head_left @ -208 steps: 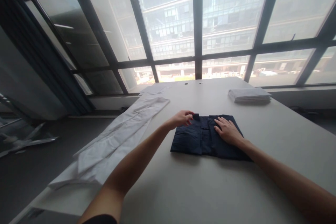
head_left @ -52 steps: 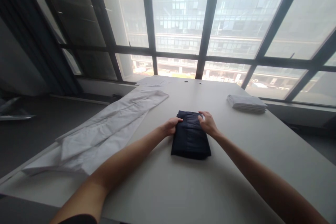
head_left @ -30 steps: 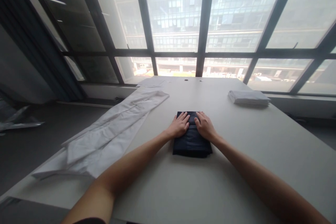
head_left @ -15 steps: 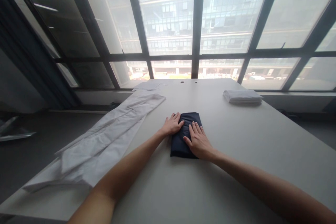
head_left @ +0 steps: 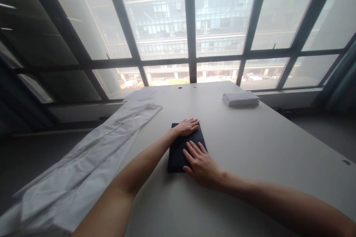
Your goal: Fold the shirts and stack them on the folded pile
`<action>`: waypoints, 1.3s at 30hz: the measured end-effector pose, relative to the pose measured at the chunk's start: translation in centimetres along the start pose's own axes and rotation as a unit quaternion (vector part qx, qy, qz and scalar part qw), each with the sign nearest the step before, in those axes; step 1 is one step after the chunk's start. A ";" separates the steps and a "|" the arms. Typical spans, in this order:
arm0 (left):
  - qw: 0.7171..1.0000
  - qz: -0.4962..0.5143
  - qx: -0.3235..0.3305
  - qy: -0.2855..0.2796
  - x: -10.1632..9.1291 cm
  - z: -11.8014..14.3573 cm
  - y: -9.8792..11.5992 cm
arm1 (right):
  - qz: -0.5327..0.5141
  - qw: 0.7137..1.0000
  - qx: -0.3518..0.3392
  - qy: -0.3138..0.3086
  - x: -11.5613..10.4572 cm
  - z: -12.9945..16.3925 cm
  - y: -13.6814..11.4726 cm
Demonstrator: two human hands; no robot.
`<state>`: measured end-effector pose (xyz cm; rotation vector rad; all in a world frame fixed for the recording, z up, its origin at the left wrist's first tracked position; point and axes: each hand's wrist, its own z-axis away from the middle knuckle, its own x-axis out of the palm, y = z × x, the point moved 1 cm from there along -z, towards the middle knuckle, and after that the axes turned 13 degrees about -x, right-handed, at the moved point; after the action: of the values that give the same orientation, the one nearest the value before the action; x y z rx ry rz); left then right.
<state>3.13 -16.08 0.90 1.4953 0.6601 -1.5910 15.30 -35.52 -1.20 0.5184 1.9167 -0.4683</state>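
A tall window (head_left: pixel 164 18) fills the far side of the room, throwing pale light over a white tabletop (head_left: pixel 250 148). In the middle of it lies a dark cloth (head_left: pixel 178 152), folded into a compact block; the left hand (head_left: pixel 189 127) rests across its far end, the right hand (head_left: pixel 198 163) over its near right edge. The fingers of both are extended and pinch nothing; those of the right are spread, those of the left lie closer together. To press it well, the weight ought to go down through flat palms, from the middle outward, so that no layer slides or creases. Whether the top has any wrinkle is hard to tell on such dark fabric. A long white cloth (head_left: pixel 97 155) runs along the tabletop's left side, papers (head_left: pixel 141 93) beyond it; a white stack (head_left: pixel 240 99) sits at the far right, and a curtain (head_left: pixel 339 77) hangs at either end of the window.
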 end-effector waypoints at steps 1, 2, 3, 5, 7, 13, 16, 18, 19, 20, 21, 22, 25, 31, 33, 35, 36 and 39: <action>1.000 0.018 -0.004 0.009 0.0 -0.5 -0.4 | 0.004 0.999 -0.035 0.003 -0.2 0.1 -0.5; 0.999 0.038 -0.005 0.022 -0.1 -0.9 -0.9 | 0.011 0.998 -0.067 0.008 -0.5 0.1 -1.0; 0.998 0.057 -0.008 0.038 -0.3 -1.2 -1.5 | 0.019 0.995 -0.095 0.013 -0.7 0.1 -1.4; 0.994 0.085 -0.023 0.066 -1.0 -1.1 -3.0 | 0.040 0.990 -0.131 0.019 -1.0 -0.1 -1.9; 0.991 0.095 -0.055 0.077 -1.7 -0.6 -4.8 | 0.059 0.988 -0.141 0.014 -1.1 -0.3 -2.0; 0.985 0.096 -0.127 0.061 -2.5 2.6 -9.1 | 0.074 0.981 -0.178 -0.018 -1.6 0.0 -0.4; 0.978 0.103 -0.170 0.066 -2.3 3.9 -9.8 | 0.069 0.980 -0.183 -0.026 -2.7 1.5 2.3; 0.970 0.117 -0.199 0.079 -2.2 4.7 -9.7 | 0.059 0.984 -0.165 -0.036 -3.9 3.0 5.2; 0.966 0.129 -0.208 0.079 -2.1 5.1 -9.5 | 0.052 0.987 -0.146 -0.039 -4.5 3.9 6.9; 0.964 0.144 -0.211 0.073 -2.0 5.5 -9.2 | 0.041 0.991 -0.121 -0.041 -5.3 4.8 8.8; 0.964 0.157 -0.209 0.059 -1.9 5.8 -8.8 | 0.024 0.995 -0.091 -0.045 -6.0 5.6 10.7; 0.964 0.160 -0.209 0.045 -1.9 6.1 -8.2 | 0.001 0.997 -0.055 -0.050 -6.6 6.3 12.4; 0.962 0.092 -0.247 0.077 -2.3 6.4 -5.8 | -0.046 0.994 0.098 -0.019 -7.9 6.7 16.2; 0.977 0.010 -0.094 0.190 -1.9 2.9 1.2 | -0.026 0.956 0.272 0.105 -5.1 -1.0 14.4; 0.988 0.003 -0.008 0.156 -0.6 1.5 2.4 | -0.014 0.962 0.260 0.083 -3.2 -3.9 12.7; 0.992 -0.017 0.017 0.123 0.8 0.6 2.3 | 0.004 0.964 0.260 0.058 -1.4 -5.5 11.7; 0.993 -0.025 0.013 0.112 1.4 0.4 2.0 | 0.011 0.965 0.258 0.049 -0.7 -5.7 11.5; 0.994 -0.028 -0.031 0.099 2.2 0.4 0.3 | 0.015 0.970 0.240 0.020 0.6 -4.5 12.3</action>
<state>3.34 -17.07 -1.16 1.6144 0.8614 -1.4621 18.47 -22.83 -1.12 0.8729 1.8292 -0.9178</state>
